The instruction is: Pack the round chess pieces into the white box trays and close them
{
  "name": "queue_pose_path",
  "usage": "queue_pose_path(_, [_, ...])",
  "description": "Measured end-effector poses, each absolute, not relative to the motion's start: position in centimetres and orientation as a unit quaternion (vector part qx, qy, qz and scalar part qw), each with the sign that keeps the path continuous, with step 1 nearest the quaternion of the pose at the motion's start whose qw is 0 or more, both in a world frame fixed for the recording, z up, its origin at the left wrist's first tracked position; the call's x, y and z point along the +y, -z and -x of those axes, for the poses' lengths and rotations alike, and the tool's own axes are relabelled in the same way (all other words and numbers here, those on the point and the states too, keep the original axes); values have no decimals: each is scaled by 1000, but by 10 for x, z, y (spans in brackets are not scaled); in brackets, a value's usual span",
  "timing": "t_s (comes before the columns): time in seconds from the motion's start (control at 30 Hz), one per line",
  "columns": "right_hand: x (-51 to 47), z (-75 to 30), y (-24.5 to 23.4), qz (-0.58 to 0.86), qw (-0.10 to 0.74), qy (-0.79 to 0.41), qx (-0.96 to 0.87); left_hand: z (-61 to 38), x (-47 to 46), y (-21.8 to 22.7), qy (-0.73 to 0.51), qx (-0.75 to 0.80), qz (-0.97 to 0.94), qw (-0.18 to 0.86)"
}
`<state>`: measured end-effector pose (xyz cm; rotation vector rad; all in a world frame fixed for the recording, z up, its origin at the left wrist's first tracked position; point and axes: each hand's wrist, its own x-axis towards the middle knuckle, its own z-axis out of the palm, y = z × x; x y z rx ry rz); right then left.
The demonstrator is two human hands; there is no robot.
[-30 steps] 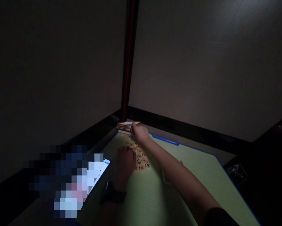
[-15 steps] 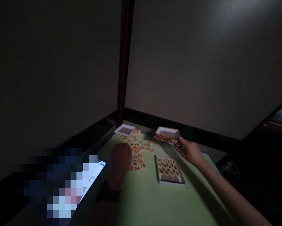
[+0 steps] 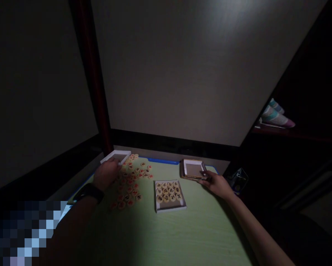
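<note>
My left hand (image 3: 107, 174), with a dark band on its wrist, is closed over the near edge of a shallow white box tray (image 3: 125, 156) at the far left corner. Its fingertips lie inside the tray; the thumb is hidden. At the right, my right hand (image 3: 216, 183) grips the near right corner of a small stack of shallow boxes (image 3: 194, 170), the top one open and facing up. Between them, round xiangqi pieces (image 3: 135, 181) with red and black characters lie scattered. Several black-marked pieces sit in rows inside another white tray (image 3: 170, 205).
A light green table (image 3: 179, 236) with a blue edge (image 3: 163, 161) stands against a wall panel (image 3: 177, 81). Beyond its right side is a dark, shiny package (image 3: 239, 180). Folded cloth (image 3: 277, 114) lies on a shelf at the right. A blurred bright area fills the lower left.
My left hand has moved from the scattered pieces to the far left tray. My right hand has lowered the box stack towards the table. The view has turned right.
</note>
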<state>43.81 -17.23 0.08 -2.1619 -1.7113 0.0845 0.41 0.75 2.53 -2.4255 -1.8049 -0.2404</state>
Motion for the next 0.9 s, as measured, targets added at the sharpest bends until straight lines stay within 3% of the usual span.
queue_pose_path(0.27, [-181,-434,0,794,207,63,-568,-12,12,-32,120,-566,814,48])
queue_pose_path(0.4, [-181,-417,-18,770,332,104,-534,-44,-21,-47,176,-522,830,84])
queue_pose_path(0.5, [-173,-383,-32,716,447,-33,-535,-81,-59,-50,213,-446,861,121])
queue_pose_path(0.63, [-157,-324,-39,623,499,-312,-515,-124,-103,-41,250,-350,893,132])
queue_pose_path(0.77, [-143,-296,-34,607,550,-346,-457,-149,-124,-33,233,-317,912,120])
queue_pose_path(0.9, [-135,-322,-37,688,498,-333,-410,-152,-122,-31,247,-295,919,87])
